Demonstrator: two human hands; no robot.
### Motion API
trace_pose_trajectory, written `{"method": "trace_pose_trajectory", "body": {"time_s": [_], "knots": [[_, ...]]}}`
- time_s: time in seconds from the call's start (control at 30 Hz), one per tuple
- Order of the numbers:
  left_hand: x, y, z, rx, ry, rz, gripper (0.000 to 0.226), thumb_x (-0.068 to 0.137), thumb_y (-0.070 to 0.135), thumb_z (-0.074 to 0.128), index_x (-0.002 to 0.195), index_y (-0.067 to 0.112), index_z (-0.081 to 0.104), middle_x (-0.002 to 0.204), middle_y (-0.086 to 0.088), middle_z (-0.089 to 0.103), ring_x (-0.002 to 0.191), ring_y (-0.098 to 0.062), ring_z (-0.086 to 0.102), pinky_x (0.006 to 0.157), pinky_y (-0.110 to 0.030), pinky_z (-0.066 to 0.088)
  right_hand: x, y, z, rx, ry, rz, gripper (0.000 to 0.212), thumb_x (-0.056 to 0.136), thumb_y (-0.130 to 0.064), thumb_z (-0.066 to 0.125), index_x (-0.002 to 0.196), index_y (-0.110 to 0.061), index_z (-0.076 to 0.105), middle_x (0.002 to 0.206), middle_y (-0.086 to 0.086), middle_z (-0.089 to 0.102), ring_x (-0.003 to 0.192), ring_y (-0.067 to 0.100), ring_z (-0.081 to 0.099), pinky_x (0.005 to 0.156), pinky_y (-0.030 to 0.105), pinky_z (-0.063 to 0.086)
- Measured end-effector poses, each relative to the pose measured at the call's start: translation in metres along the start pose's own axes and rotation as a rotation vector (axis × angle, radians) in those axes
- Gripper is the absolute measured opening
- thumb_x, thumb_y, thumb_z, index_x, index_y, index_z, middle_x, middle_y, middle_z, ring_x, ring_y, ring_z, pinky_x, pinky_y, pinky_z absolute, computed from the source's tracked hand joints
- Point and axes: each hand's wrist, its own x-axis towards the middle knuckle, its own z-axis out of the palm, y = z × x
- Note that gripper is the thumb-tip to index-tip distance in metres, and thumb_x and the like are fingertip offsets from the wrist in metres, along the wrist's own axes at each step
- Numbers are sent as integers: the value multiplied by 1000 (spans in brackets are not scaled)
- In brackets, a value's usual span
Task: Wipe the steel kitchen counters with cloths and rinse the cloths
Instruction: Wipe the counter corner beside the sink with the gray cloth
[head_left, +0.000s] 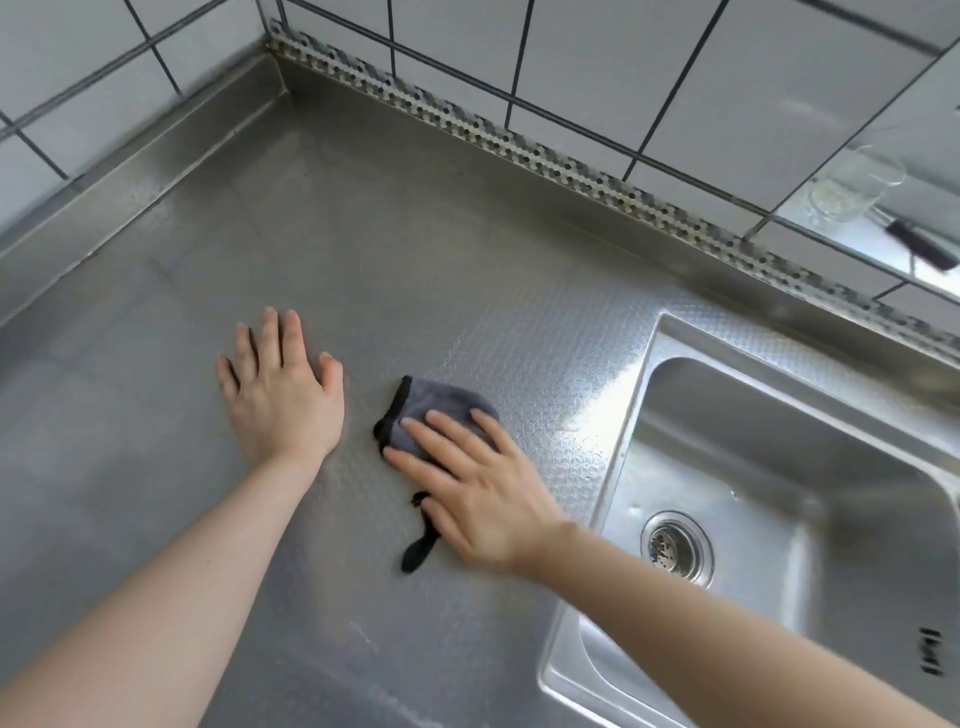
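Under my right hand (478, 486), straight spread fingers (447, 423) press the folded grey microfibre cloth with black edging (441, 410) onto the embossed steel counter (363, 249); my left hand (283, 395) lies flat beside it, fingers together. Steel sink (649, 415) lies right; its black marking is unreadable.

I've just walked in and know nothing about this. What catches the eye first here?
Two bare arms reach over a steel counter. The right hand presses a grey cloth with black edging flat on the steel, while the left hand rests open beside it. To the right lies a shiny sink with a round drain, and white tiled walls rise behind.
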Motion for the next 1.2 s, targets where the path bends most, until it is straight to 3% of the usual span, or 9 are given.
{"method": "trace_pose_trajectory", "body": {"time_s": [0.23, 0.3, 0.4, 0.5, 0.77, 0.87, 0.97, 1.07, 1.2], "knots": [[1, 1, 2, 12, -3, -17, 56, 95, 31, 46, 146, 9, 40, 156, -11, 33, 145, -37, 24, 116, -55, 16, 18, 80, -18, -27, 101, 640, 55, 98, -45, 28, 153, -40, 23, 162, -5, 22, 150, 24, 15, 119, 57, 3], [0, 0, 2, 9, -9, -17, 56, 95, 31, 46, 146, 9, 40, 156, -11, 33, 145, -37, 23, 117, -55, 16, 6, 57, -10, -20, 106, 567, 56, 96, -45, 28, 152, -40, 25, 162, -5, 23, 149, 27, 18, 118, 60, 6], [0, 1, 2, 9, -4, -12, 56, 95, 30, 46, 146, 8, 40, 156, -11, 33, 144, -37, 24, 116, -56, 16, -32, 23, 1, -28, 51, 255, 56, 96, -45, 32, 152, -41, 25, 161, -6, 26, 149, 27, 22, 116, 62, 12], [0, 0, 2, 10, -5, -10, 56, 95, 30, 46, 146, 8, 40, 156, -11, 33, 144, -37, 23, 116, -56, 16, -42, 47, -5, -20, 6, 125, 54, 98, -46, 32, 151, -43, 27, 160, -9, 27, 149, 21, 22, 118, 57, 12], [2, -2, 7, 27, 17, -4, 57, 95, 35, 40, 147, 10, 39, 157, -10, 32, 145, -36, 24, 117, -54, 16, 28, 205, -38, -17, 91, 747, 57, 96, -56, 28, 151, -42, 23, 162, -3, 23, 150, 21, 16, 120, 51, 10], [3, -3, 8, 32, 21, -5, 60, 93, 37, 37, 147, 11, 39, 156, -10, 33, 145, -36, 24, 117, -54, 16, 30, 206, -33, 9, 126, 865, 60, 94, -55, 23, 152, -38, 24, 162, 1, 24, 149, 25, 15, 119, 56, 9], [2, -2, 8, 15, 19, -22, 58, 93, 36, 40, 145, 11, 41, 155, -10, 35, 144, -36, 25, 116, -55, 17, 19, 150, -20, 4, 153, 779, 58, 94, -53, 24, 151, -40, 25, 161, 0, 24, 149, 28, 17, 118, 59, 8], [1, 1, 5, -5, 23, -36, 56, 94, 34, 42, 144, 10, 43, 154, -11, 37, 144, -36, 26, 116, -54, 17, -7, 88, -9, -41, 153, 491, 57, 94, -51, 31, 150, -40, 31, 158, -1, 32, 146, 30, 27, 117, 60, 13], [1, 0, 3, -24, 26, -31, 51, 94, 27, 47, 142, 9, 45, 154, -11, 38, 144, -35, 27, 116, -53, 18, -17, 87, -3, -32, 101, 298, 54, 96, -53, 31, 149, -43, 30, 157, -7, 34, 145, 25, 29, 118, 55, 14]]}}
